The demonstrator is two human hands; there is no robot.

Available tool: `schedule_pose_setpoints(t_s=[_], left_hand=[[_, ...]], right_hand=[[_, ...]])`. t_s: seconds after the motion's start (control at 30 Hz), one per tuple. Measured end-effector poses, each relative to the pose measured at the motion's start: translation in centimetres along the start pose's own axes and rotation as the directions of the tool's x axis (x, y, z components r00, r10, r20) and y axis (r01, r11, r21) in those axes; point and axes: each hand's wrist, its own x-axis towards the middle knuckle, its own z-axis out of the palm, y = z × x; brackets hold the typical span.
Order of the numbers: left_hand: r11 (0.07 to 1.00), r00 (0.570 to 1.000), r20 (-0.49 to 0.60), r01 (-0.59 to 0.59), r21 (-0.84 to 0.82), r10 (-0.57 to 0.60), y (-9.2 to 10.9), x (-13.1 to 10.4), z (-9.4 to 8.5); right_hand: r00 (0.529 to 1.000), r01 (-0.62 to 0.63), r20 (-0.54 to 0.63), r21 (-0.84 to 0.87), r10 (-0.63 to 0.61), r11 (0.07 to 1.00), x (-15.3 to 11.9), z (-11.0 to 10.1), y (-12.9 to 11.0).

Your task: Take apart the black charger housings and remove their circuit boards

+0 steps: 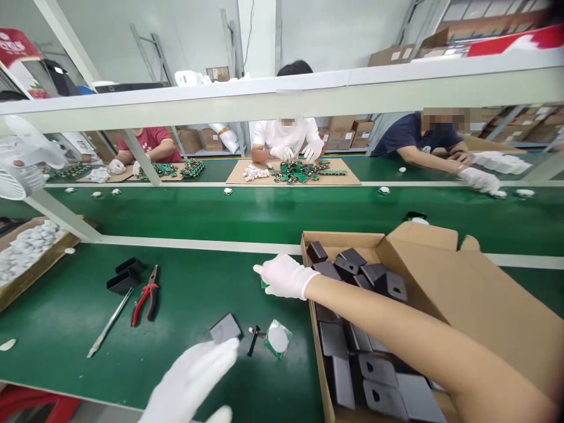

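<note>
My right hand (284,276), in a white glove, reaches over the green work surface beside the carton. Its fingers are closed on a circuit board; only a small green edge (263,283) shows below them, the rest being hidden. My left hand (189,376), also gloved, is open with fingers stretched out. Its fingertips are at the edge of a dark grey plastic housing (226,328); whether they touch it I cannot tell. Right of that housing lie a small black strip (254,341) with a wire and a green circuit board with a round white disc (278,339).
An open carton (315,352) of dark housings stands at the right. Pliers (147,296), tweezers (110,323) and two black housings (126,276) lie left. A box of white pieces (30,249) sits far left. Beyond the belt (264,211), co-workers in gloves handle parts.
</note>
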Motion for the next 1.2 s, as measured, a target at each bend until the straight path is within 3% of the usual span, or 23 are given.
schedule_pose_setpoints(t_s=[0.07,0.13,0.23,0.3,0.37,0.43,0.53,0.67,0.73,0.8,0.87,0.93,1.0,1.03,1.1,1.2], left_hand=[[0.992,0.983,0.178,-0.071,0.106,0.051,-0.4,0.3,0.8],[0.928,0.928,0.359,-0.219,0.302,0.102,-0.6,1.0,2.0],[0.834,0.896,0.419,-0.342,0.432,0.151,-0.6,2.0,3.7],[0.849,0.924,0.339,-0.318,0.421,0.178,-0.2,2.3,4.4],[0.911,0.974,0.154,-0.212,0.353,0.167,0.2,1.8,4.9],[0.984,0.998,-0.040,-0.050,0.172,0.058,0.6,0.7,5.1],[0.961,0.965,-0.159,0.175,-0.212,-0.211,0.6,-2.1,5.0],[0.729,0.838,-0.148,0.354,-0.586,-0.526,-0.7,-6.7,5.0],[0.534,0.816,0.002,0.379,-0.756,-0.577,-1.4,-8.6,5.8],[0.299,0.819,0.252,0.448,-0.843,-0.516,-1.7,-9.9,7.0],[0.109,0.782,0.496,0.569,-0.815,-0.378,-1.7,-10.6,8.2],[0.031,0.741,0.622,0.649,-0.760,-0.253,-1.3,-10.8,9.0],[0.085,0.733,0.642,0.671,-0.736,-0.224,-0.6,-10.5,9.2],[0.159,0.740,0.631,0.669,-0.726,-0.233,-0.3,-10.2,9.1],[0.381,0.766,0.580,0.641,-0.666,-0.277,0.5,-9.5,8.7],[0.698,0.824,0.453,0.545,-0.465,-0.341,1.6,-8.4,8.1]], right_hand=[[1.000,0.005,0.019,-0.006,-0.004,1.000,-0.7,1.0,-1.4],[0.999,-0.030,-0.016,0.001,0.030,1.000,-2.4,1.7,-2.5],[0.977,-0.187,-0.092,0.043,0.191,0.981,-5.4,2.4,-5.2],[0.939,-0.333,-0.057,0.083,0.338,0.939,-6.6,3.4,-7.6],[0.886,-0.463,0.020,0.116,0.464,0.879,-6.7,4.8,-9.9],[0.834,-0.550,0.064,0.162,0.547,0.819,-6.3,6.4,-11.7],[0.792,-0.590,0.040,0.305,0.609,0.747,-6.5,8.1,-13.3],[0.754,-0.527,-0.030,0.570,0.656,0.631,-9.5,9.4,-15.3],[0.738,-0.419,-0.068,0.733,0.671,0.535,-11.4,10.4,-16.8],[0.720,-0.168,-0.109,0.931,0.686,0.324,-12.8,11.5,-18.4],[0.691,0.027,-0.118,0.990,0.713,0.137,-13.9,12.5,-19.6],[0.683,0.039,-0.114,0.992,0.721,0.119,-14.9,13.3,-20.1],[0.719,0.060,-0.145,0.987,0.680,0.146,-15.9,13.8,-20.0],[0.748,0.125,-0.167,0.986,0.642,0.110,-16.3,14.0,-19.7],[0.781,0.320,-0.223,0.945,0.584,-0.068,-16.7,14.6,-19.2],[0.757,0.452,-0.191,0.844,0.625,-0.289,-16.2,15.5,-18.9]])
